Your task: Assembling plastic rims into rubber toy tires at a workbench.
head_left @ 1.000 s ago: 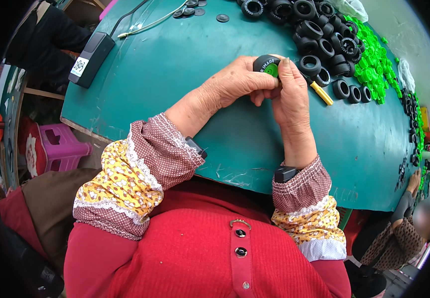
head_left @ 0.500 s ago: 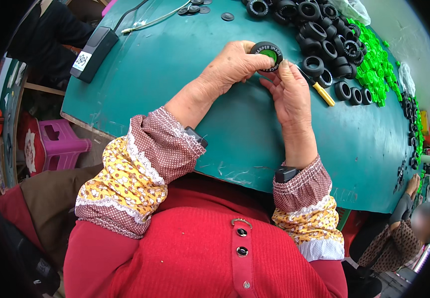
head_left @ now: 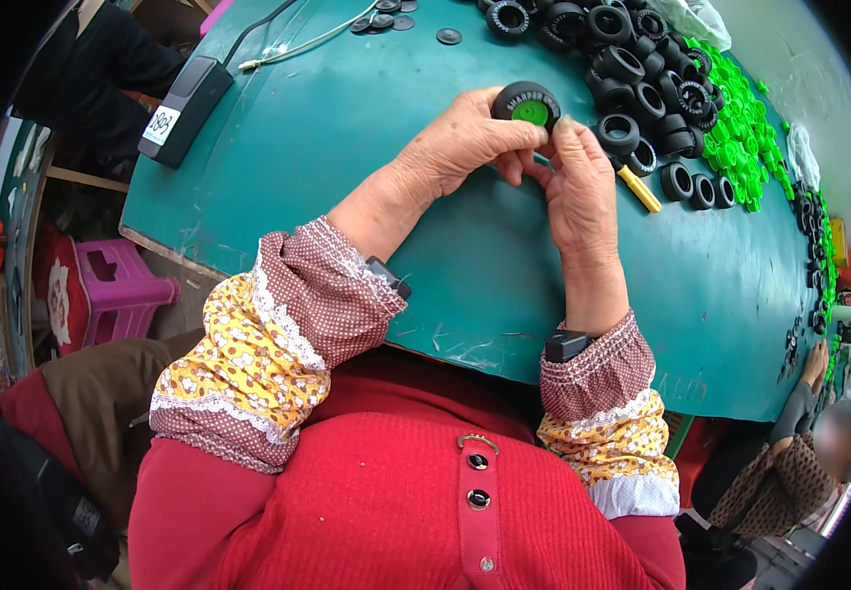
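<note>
A small black toy tyre (head_left: 514, 95) with a green hub (head_left: 532, 112) seated inside it is held above the table, tilted so its tread shows. My left hand (head_left: 455, 143) grips it from the left, the thumb along its lower rim. At its right edge, the fingertips of my right hand (head_left: 581, 192) pinch the rim close to the left fingers. Just right of my right hand lies a screwdriver with a yellow handle (head_left: 639, 189); its shaft is mostly hidden.
Loose black tyres (head_left: 620, 65) are heaped at the far right, beside a pile of green hubs (head_left: 740, 128). Black discs (head_left: 448, 36) and a cable lie at the back. A black power box (head_left: 186, 110) sits at the left edge; another person (head_left: 790, 462) is at the right.
The tyre has tilted, showing more tread and more of the green hub. My left thumb has slid off the hub toward the lower rim, and my right fingers have closed in.
</note>
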The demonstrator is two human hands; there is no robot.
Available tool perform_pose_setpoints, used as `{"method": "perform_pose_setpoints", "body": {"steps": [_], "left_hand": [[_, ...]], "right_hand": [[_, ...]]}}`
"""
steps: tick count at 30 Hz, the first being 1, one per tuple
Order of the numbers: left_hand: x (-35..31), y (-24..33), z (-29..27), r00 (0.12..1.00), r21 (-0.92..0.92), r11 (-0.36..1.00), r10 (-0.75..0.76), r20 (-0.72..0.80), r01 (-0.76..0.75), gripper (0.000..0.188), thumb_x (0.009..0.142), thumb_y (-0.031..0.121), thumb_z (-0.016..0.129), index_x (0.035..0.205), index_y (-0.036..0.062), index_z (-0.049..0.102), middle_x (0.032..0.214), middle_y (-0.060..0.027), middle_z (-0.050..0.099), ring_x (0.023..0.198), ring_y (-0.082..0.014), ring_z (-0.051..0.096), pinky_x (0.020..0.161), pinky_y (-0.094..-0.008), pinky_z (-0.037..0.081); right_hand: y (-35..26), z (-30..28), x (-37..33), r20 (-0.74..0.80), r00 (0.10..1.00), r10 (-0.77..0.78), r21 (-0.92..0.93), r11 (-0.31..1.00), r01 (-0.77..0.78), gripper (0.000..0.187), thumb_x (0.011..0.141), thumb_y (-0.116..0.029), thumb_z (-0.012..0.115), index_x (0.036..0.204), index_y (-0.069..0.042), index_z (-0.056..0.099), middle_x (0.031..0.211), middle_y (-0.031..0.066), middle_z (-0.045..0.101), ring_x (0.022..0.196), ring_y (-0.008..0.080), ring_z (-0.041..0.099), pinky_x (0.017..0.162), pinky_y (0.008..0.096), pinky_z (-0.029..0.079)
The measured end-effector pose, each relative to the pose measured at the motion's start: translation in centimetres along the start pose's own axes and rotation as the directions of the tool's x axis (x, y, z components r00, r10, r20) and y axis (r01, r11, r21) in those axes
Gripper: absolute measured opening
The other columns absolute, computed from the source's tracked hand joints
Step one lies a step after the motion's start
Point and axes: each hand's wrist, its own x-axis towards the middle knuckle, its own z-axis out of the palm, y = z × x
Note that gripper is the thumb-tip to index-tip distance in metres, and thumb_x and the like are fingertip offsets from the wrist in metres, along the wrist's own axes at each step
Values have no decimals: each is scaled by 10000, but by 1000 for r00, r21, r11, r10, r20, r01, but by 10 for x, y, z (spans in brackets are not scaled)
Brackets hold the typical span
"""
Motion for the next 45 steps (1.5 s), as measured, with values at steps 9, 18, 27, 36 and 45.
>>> {"method": "perform_pose_setpoints", "body": {"steps": [9, 18, 27, 36, 45], "left_hand": [[-4, 0, 6, 996, -16, 997, -77, 33, 78, 220, 723, 139, 615, 888, -5, 595, 643, -54, 573, 492, -113, 547, 433, -204, 442], [-5, -2, 8, 978, 65, 986, -162, 129, 155, 185, 764, 195, 609, 763, 11, 592, 588, -51, 559, 443, -108, 521, 410, -184, 411], [-5, 0, 7, 978, 275, 955, -154, 140, 112, 168, 750, 180, 578, 759, 12, 587, 573, -45, 547, 468, -105, 529, 431, -195, 419], [-2, 1, 4, 997, 226, 971, -72, -24, 76, 218, 722, 242, 626, 756, 29, 597, 545, 4, 502, 435, -51, 428, 394, -185, 324], [-1, -3, 9, 999, 61, 998, 25, -42, -22, 226, 760, 229, 623, 840, 24, 572, 638, -21, 555, 501, -76, 502, 453, -184, 405]], "right_hand": [[-4, -1, -2, 112, 990, -91, -200, 973, 112, 345, 894, -313, 472, 987, 3, 572, 780, -1, 558, 699, 52, 465, 639, 202, 394], [-6, 2, -4, 119, 991, -58, -50, 997, 64, 332, 906, -301, 438, 924, 4, 567, 695, 22, 547, 513, 81, 483, 464, 217, 403], [-7, -7, -1, 191, 976, 100, 124, 984, -126, 303, 902, -259, 438, 941, 21, 547, 722, 75, 575, 539, 162, 530, 478, 268, 436], [2, -1, 2, 103, 995, 0, 187, 982, -20, 293, 905, -280, 440, 941, -7, 540, 840, 62, 580, 712, 136, 544, 646, 268, 450], [6, -10, 5, 146, 989, -18, 158, 987, -5, 227, 895, -228, 476, 968, -23, 539, 877, 28, 578, 778, 105, 534, 710, 271, 439]]}}
